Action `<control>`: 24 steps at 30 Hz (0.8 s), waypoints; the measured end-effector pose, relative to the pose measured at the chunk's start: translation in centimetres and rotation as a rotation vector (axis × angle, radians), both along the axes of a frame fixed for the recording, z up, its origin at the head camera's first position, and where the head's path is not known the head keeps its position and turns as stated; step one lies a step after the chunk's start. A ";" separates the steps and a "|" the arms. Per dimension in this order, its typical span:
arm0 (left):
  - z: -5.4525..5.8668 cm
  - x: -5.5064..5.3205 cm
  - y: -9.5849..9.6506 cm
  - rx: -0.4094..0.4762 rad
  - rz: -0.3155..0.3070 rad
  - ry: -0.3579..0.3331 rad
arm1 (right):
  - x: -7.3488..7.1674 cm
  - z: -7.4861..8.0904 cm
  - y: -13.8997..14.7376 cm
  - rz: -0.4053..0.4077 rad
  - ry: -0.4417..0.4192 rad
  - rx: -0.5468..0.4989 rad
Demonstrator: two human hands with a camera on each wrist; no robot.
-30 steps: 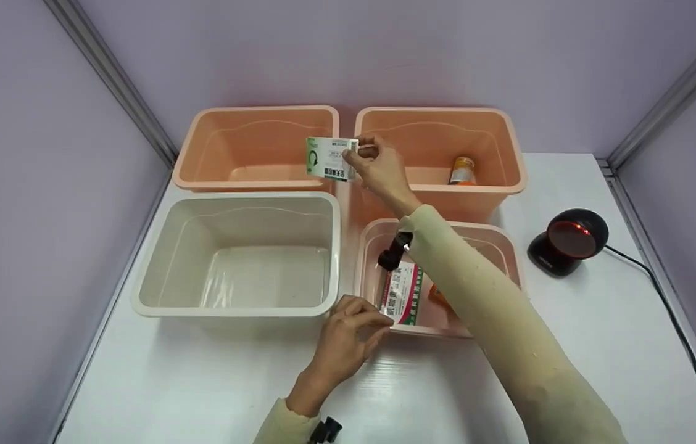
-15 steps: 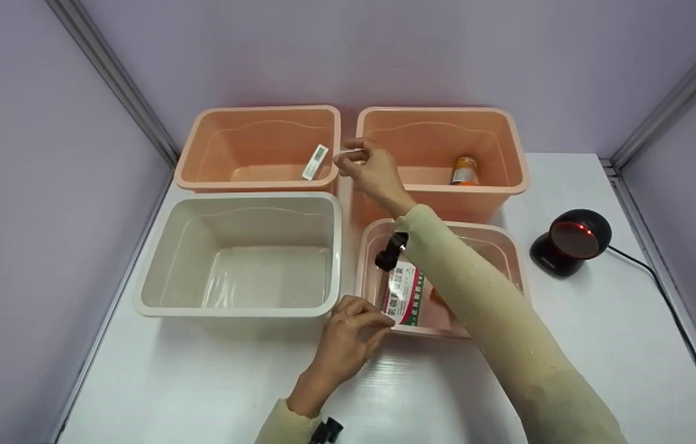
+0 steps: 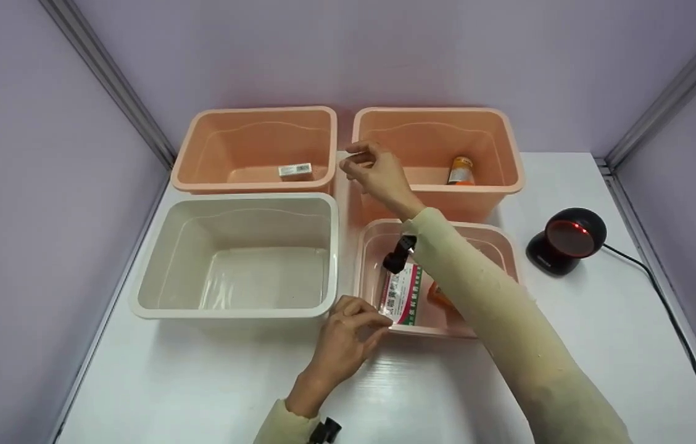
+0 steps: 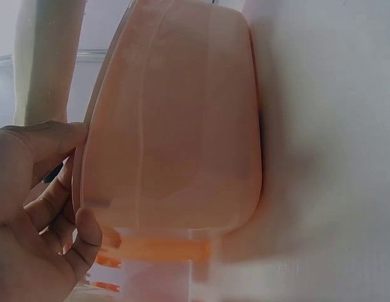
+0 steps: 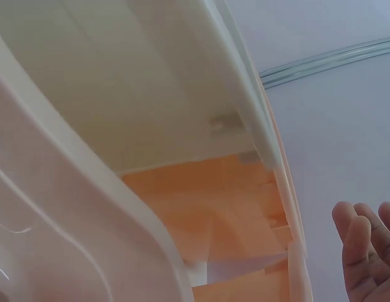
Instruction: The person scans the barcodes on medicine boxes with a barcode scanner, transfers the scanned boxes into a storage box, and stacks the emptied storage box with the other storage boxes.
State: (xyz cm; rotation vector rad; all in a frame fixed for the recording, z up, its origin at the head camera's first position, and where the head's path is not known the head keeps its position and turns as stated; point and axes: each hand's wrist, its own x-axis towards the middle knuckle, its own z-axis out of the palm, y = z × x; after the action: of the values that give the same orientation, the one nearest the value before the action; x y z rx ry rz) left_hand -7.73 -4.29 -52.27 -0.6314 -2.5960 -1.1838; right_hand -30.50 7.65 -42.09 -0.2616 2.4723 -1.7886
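Observation:
My right hand (image 3: 379, 172) hovers above the gap between the two back orange bins, its fingers loosely bent with nothing in them. In the right wrist view the fingertips (image 5: 355, 245) show apart from any thing. A small white box (image 3: 295, 171) lies inside the back left orange bin (image 3: 255, 185), near its right wall. My left hand (image 3: 342, 339) pinches the front rim of the front right pink bin (image 3: 434, 331); the left wrist view shows thumb and fingers either side of that rim (image 4: 85, 151). In this bin lie a white, red and green box (image 3: 402, 295) and an orange item (image 3: 439, 296), partly hidden by my right sleeve.
A white bin (image 3: 237, 311) stands front left. The back right orange bin (image 3: 440, 188) holds an orange-and-white bottle (image 3: 461, 171). To the right sits a black scanner (image 3: 570, 240) with a red light, its cable (image 3: 662, 287) running along the table's right side.
My right hand has let go of the white and green box, which dropped into the back left orange bin and now lies there. The left hand keeps its place on the rim.

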 end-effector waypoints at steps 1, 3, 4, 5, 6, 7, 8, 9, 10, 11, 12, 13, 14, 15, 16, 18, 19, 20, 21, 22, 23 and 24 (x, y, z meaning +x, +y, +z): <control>0.0 0.0 0.0 -0.002 -0.001 0.005 | 0.0 -0.1 0.1 0.002 0.002 -0.003; -0.1 0.0 0.0 -0.001 -0.004 0.010 | 0.1 -0.2 0.3 0.004 0.000 -0.003; -0.1 0.0 0.0 0.001 -0.006 0.010 | 0.1 -0.2 0.4 0.004 -0.003 -0.003; -0.1 0.0 0.0 0.002 -0.008 0.010 | 0.2 -0.2 0.6 0.004 -0.007 -0.002; -0.1 -0.1 0.0 0.004 -0.008 0.008 | 0.3 -0.2 0.7 0.003 -0.012 0.000; -0.1 -0.1 0.0 0.004 -0.008 0.005 | 0.4 -0.1 0.8 0.004 -0.016 0.003; -0.1 -0.1 0.0 0.006 -0.008 0.001 | 0.5 -0.1 0.9 0.004 -0.020 0.007; 0.0 -0.1 0.0 0.007 -0.007 -0.002 | 0.6 -0.1 1.0 0.004 -0.022 0.010; 0.0 -0.1 0.0 0.008 -0.006 -0.004 | 0.6 0.0 1.2 0.004 -0.019 0.012; 0.0 -0.1 0.0 0.008 -0.006 -0.005 | 0.7 0.0 1.3 0.003 -0.013 0.020; 0.1 -0.1 0.0 0.007 -0.004 -0.008 | 0.7 0.1 1.4 0.002 -0.007 0.025; 0.1 -0.1 0.0 0.007 -0.003 -0.012 | 0.8 0.1 1.6 0.000 0.000 0.029; 0.1 -0.1 0.0 0.006 -0.003 -0.016 | 0.8 0.1 1.7 -0.002 0.005 0.029; 0.2 -0.1 0.0 0.006 -0.005 -0.021 | 0.9 0.1 1.8 -0.004 0.010 0.029; 0.2 -0.1 0.0 0.006 -0.006 -0.027 | 0.9 0.1 1.9 -0.006 0.013 0.029; 0.2 0.0 -0.1 0.006 -0.006 -0.039 | 1.0 0.1 2.2 -0.009 0.013 0.022; 0.3 0.0 -0.1 0.005 -0.007 -0.043 | 1.1 0.1 2.3 -0.009 0.013 0.018; 0.3 0.0 -0.1 0.003 -0.007 -0.046 | 1.1 0.1 2.5 -0.009 0.013 0.013; 0.3 0.0 -0.1 0.002 -0.007 -0.049 | 1.2 0.1 2.6 -0.009 0.014 0.011; 0.3 0.0 -0.1 0.001 -0.006 -0.050 | 1.3 0.1 2.8 -0.009 0.016 0.012; 0.3 0.0 -0.1 0.001 -0.005 -0.051 | 1.4 0.1 2.9 -0.008 0.018 0.014; 0.3 0.0 -0.1 -0.001 -0.004 -0.050 | 1.5 0.1 3.0 -0.008 0.021 0.015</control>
State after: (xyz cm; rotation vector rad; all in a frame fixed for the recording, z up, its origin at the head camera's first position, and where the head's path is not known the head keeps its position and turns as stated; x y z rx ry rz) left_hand -7.76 -4.38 -51.97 -0.6151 -2.6375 -1.2152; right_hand -29.04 10.66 -42.03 -0.2712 2.5035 -1.7780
